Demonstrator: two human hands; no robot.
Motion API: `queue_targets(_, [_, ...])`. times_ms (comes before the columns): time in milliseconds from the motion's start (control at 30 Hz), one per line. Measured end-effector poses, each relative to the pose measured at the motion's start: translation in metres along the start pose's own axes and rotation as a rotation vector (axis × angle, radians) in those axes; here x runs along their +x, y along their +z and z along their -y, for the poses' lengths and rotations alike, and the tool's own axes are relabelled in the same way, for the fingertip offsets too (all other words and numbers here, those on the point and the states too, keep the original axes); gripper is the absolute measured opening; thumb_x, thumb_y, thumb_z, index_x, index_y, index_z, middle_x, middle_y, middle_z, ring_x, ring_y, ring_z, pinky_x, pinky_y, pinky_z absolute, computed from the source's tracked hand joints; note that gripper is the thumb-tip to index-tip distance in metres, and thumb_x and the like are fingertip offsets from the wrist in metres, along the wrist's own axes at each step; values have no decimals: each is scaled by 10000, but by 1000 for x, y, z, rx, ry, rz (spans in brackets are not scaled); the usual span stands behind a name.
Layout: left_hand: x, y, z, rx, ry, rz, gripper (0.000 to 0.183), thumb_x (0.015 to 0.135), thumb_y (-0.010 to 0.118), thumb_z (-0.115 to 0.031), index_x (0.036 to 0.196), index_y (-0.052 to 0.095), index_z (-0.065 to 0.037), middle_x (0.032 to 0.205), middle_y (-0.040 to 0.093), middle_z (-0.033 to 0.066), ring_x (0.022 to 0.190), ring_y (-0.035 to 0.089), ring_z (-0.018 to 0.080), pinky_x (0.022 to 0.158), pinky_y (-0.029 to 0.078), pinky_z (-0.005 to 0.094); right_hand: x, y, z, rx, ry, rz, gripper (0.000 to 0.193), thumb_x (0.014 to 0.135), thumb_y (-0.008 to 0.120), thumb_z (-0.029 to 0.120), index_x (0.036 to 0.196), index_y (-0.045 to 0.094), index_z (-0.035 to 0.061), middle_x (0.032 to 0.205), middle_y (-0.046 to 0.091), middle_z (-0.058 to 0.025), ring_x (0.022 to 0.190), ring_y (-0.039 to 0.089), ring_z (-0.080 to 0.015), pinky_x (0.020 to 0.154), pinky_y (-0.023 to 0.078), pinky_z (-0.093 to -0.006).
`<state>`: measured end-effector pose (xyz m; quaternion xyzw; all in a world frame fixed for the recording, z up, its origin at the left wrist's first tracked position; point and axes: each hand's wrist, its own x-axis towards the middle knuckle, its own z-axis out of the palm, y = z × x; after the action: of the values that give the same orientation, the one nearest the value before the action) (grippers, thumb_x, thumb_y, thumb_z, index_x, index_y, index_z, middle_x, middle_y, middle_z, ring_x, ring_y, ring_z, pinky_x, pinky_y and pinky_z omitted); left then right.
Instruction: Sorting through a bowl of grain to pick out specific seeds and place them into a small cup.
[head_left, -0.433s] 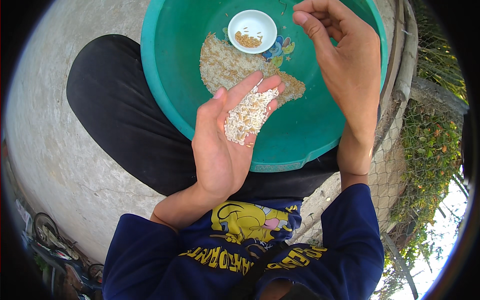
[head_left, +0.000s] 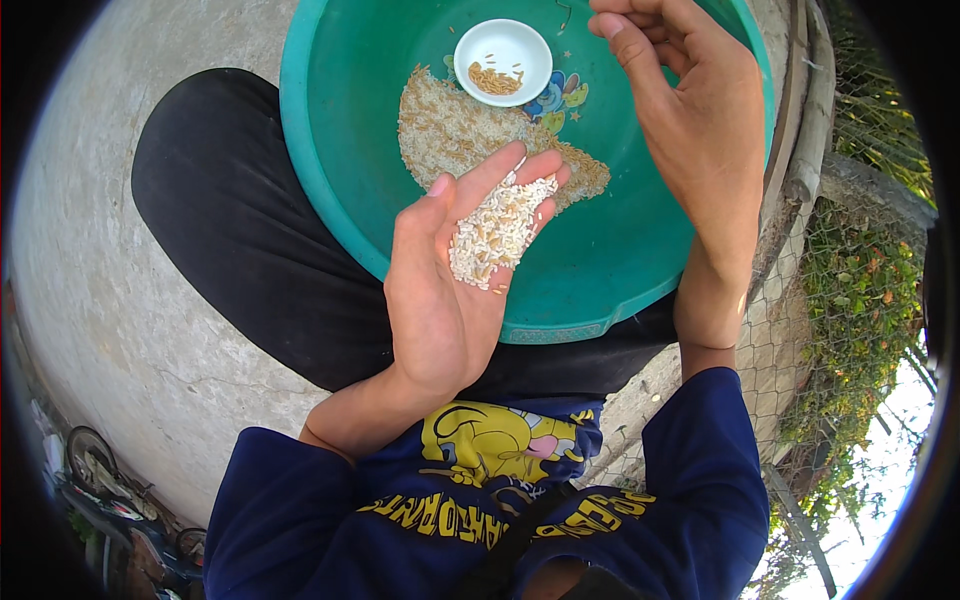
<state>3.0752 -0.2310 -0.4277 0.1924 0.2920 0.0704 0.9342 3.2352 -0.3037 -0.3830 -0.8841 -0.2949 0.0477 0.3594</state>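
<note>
My left hand (head_left: 435, 300) is palm up, slightly cupped, with a small heap of rice grains (head_left: 500, 228) lying on the palm and fingers. White grains are mixed with brownish unhusked ones. Above the right part of the green basin (head_left: 620, 240), my right hand (head_left: 690, 100) has its thumb against the curled fingers. Whatever may be between those fingertips is too small to make out. Inside the basin, a spread of rice (head_left: 455, 130) covers part of the bottom. A small white bowl (head_left: 503, 42) stands at its far edge and contains some brown unhusked grains (head_left: 494, 78).
The basin rests by my legs, with my dark-trousered left knee (head_left: 215, 170) beside it. Concrete floor (head_left: 90, 250) stretches to the left, where a motorbike (head_left: 110, 500) is partly seen. A wire fence (head_left: 785, 350) with plants behind it runs along the right.
Little differs. My right hand has shifted very slightly, its thumb and fingers still together. The left hand and its rice stay in place.
</note>
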Motion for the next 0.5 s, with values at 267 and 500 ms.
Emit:
queue_targets(267, [0, 0, 0, 0, -9, 8, 667, 1046, 238, -369, 1426, 337, 170, 1407, 479, 322, 1339, 467, 402, 1134, 374, 399, -1, -1, -5, 72, -49, 10, 51, 937, 628, 4, 942, 631, -47, 821, 659, -140, 728, 653, -205, 663, 517, -323])
queue_targets(500, [0, -1, 0, -5, -3, 4, 671, 1047, 244, -374, 1424, 340, 172, 1411, 474, 323, 1347, 457, 407, 1140, 366, 407, 3, 6, -8, 471, -436, -24, 87, 882, 635, -63, 962, 639, -30, 867, 642, -131, 771, 663, -239, 670, 524, -325])
